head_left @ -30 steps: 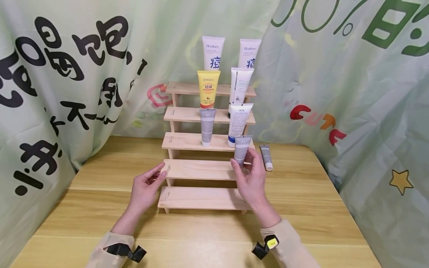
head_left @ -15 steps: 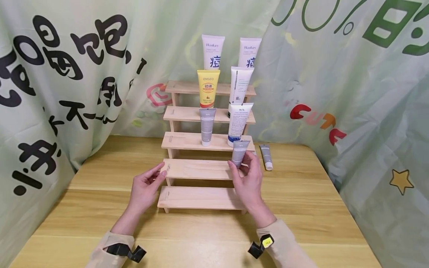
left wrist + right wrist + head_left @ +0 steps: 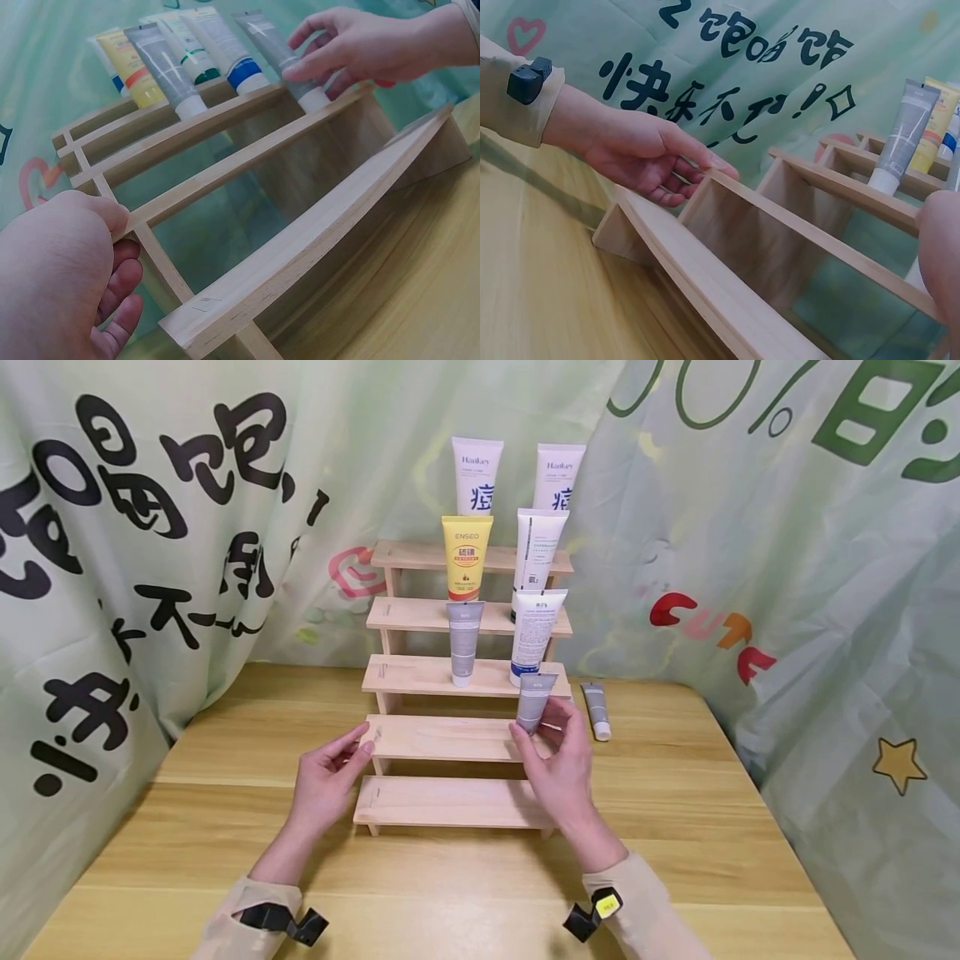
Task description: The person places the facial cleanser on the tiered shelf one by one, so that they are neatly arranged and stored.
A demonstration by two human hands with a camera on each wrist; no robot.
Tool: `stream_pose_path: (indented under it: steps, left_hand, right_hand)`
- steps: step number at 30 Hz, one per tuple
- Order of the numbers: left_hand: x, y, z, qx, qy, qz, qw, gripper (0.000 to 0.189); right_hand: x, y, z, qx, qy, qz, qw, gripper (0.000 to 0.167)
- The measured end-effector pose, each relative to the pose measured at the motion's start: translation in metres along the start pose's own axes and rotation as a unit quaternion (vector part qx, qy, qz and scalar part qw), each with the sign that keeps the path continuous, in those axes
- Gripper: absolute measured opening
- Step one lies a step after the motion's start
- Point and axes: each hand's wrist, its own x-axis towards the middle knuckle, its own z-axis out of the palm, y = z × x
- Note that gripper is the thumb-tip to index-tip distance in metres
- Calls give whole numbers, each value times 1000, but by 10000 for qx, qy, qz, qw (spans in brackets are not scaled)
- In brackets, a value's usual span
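Observation:
My right hand [image 3: 558, 772] holds a small grey squeeze tube [image 3: 535, 700] between thumb and fingers at the right end of the second step from the bottom. In the left wrist view its white cap [image 3: 313, 100] is down at that step. My left hand [image 3: 321, 785] pinches the left end of the same step of the wooden tiered stand [image 3: 442, 739]; the thumb lies on top. One step higher stand another grey tube [image 3: 464, 643] and a white tube with a blue band [image 3: 537, 631]. Behind them are a yellow tube [image 3: 467, 556] and a white tube [image 3: 540, 547].
Two white tubes with blue lettering, the left one [image 3: 477, 477] and the right one [image 3: 559, 477], stand on the top step. A grey tube [image 3: 597, 712] lies on the wooden table [image 3: 675, 827] right of the stand. A printed curtain [image 3: 825, 610] hangs around the back and sides.
The right hand has brought the grey tube slightly down and to the left onto the second step. The left hand has stayed at the stand's left end.

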Motion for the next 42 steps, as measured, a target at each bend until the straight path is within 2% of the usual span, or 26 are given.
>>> stream_pose_path:
  steps: [6, 10, 14, 21, 27, 31, 35, 42]
  left_hand:
    - [2, 1, -1, 52, 50, 6, 10000, 33]
    - [3, 1, -2, 149, 52, 29, 9999, 34]
    - [3, 0, -3, 231, 49, 30, 9997, 36]
    - [4, -2, -4, 236, 75, -10, 9997, 36]
    - [4, -3, -6, 235, 53, -100, 9997, 37]
    - [3, -2, -7, 221, 61, -119, 9997, 36]
    - [1, -1, -5, 222, 38, -86, 9997, 35]
    - [-1, -1, 0, 190, -13, -35, 9998, 36]
  right_hand:
    - [4, 3, -21, -79, -54, -567, 9983, 63]
    - [9, 9, -39, -155, -162, -664, 9975, 64]
    - [16, 22, -59, -331, -411, -443, 9976, 65]
    - [30, 60, -90, -936, -994, 416, 9898, 50]
    - [43, 103, -104, -1577, -1443, 878, 9729, 45]
    - [52, 127, -103, -2092, -1973, 1296, 9489, 53]
    - [59, 147, -100, -2295, -2356, 1703, 9289, 62]
    - [62, 174, -98, -2420, -2462, 1960, 9178, 62]
